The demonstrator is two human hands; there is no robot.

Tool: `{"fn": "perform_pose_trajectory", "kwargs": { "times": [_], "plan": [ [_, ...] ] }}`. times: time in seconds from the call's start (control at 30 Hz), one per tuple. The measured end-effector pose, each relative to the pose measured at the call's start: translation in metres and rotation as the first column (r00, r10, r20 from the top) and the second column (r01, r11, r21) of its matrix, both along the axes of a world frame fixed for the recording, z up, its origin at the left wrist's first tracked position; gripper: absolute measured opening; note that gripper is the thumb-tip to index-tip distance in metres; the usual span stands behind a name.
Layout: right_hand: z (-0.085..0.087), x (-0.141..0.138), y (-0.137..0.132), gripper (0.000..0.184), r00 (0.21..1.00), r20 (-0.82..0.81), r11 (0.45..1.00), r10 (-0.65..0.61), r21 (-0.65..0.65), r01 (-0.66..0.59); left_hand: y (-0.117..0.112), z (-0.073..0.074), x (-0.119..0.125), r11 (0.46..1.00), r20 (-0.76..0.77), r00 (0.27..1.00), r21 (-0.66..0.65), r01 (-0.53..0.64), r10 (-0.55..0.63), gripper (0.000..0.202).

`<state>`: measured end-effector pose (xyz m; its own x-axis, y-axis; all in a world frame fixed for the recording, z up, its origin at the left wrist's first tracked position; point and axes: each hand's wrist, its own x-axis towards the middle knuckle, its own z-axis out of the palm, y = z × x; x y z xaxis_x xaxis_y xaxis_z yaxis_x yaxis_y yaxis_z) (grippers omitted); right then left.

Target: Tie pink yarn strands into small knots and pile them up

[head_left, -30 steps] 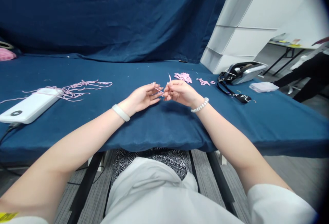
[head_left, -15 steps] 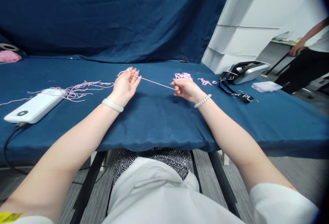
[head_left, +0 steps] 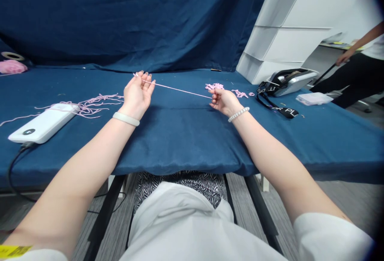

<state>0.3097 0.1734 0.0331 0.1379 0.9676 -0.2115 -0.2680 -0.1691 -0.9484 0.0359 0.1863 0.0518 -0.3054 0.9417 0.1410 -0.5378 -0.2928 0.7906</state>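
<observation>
My left hand (head_left: 137,95) lies palm up on the blue padded table (head_left: 180,133), its fingers pinching one end of a taut pink yarn strand (head_left: 175,89). My right hand (head_left: 225,102) pinches the strand's other end between thumb and fingers. Just beyond my right fingertips sits a small heap of knotted pink yarn pieces (head_left: 214,86), with a few smaller bits (head_left: 239,93) to its right. Loose pink yarn strands (head_left: 96,103) lie beyond the left side, partly over a white power bank (head_left: 43,123).
A black lanyard (head_left: 279,111) and a silver-and-black case (head_left: 288,82) lie at the right, beside a flat white packet (head_left: 314,98). A pink yarn bundle (head_left: 12,66) sits far left. A standing person (head_left: 357,69) is beyond the table's right end.
My hands have moved apart from close together, drawing the pink strand out straight between them. My left hand has turned palm up. The person at the right has come into fuller view.
</observation>
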Motion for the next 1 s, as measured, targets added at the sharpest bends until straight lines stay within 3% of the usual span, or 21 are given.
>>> {"fn": "perform_pose_trajectory", "kwargs": {
  "times": [0.13, 0.23, 0.4, 0.53, 0.63, 0.77, 0.87, 1.0],
  "plan": [
    [-0.003, -0.001, 0.003, 0.017, 0.997, 0.043, 0.996, -0.068, 0.052, 0.066, -0.008, -0.001, 0.009, 0.998, -0.044, 0.997, 0.037, 0.059, -0.058, 0.004],
    [-0.005, -0.009, 0.000, 0.014, 0.990, 0.117, 0.973, -0.073, 0.225, 0.045, -0.021, -0.003, 0.024, 0.984, -0.120, 0.977, 0.011, 0.178, -0.176, 0.002],
    [-0.003, -0.035, -0.019, 0.012, 0.982, 0.131, 0.893, 0.139, 0.411, -0.181, -0.045, -0.011, 0.044, 0.929, -0.296, 0.885, -0.022, 0.369, -0.359, 0.023],
    [-0.002, -0.053, -0.037, 0.038, 0.952, 0.124, 0.829, 0.280, 0.469, -0.305, -0.055, -0.016, 0.051, 0.909, -0.378, 0.839, -0.016, 0.418, -0.392, 0.033],
    [-0.001, -0.057, -0.044, 0.047, 0.919, 0.187, 0.761, 0.348, 0.515, -0.393, -0.058, -0.017, 0.053, 0.883, -0.367, 0.818, -0.025, 0.468, -0.443, 0.034],
    [0.002, -0.055, -0.048, 0.044, 0.886, 0.322, 0.681, 0.333, 0.569, -0.462, -0.059, -0.018, 0.054, 0.828, -0.302, 0.782, -0.048, 0.559, -0.545, 0.028],
    [0.004, -0.054, -0.050, 0.040, 0.874, 0.351, 0.669, 0.336, 0.564, -0.484, -0.058, -0.020, 0.054, 0.793, -0.264, 0.756, -0.063, 0.606, -0.599, 0.023],
    [0.003, -0.054, -0.051, 0.038, 0.872, 0.310, 0.693, 0.379, 0.530, -0.489, -0.059, -0.023, 0.056, 0.756, -0.218, 0.727, -0.093, 0.648, -0.651, 0.021]
  ]
}}
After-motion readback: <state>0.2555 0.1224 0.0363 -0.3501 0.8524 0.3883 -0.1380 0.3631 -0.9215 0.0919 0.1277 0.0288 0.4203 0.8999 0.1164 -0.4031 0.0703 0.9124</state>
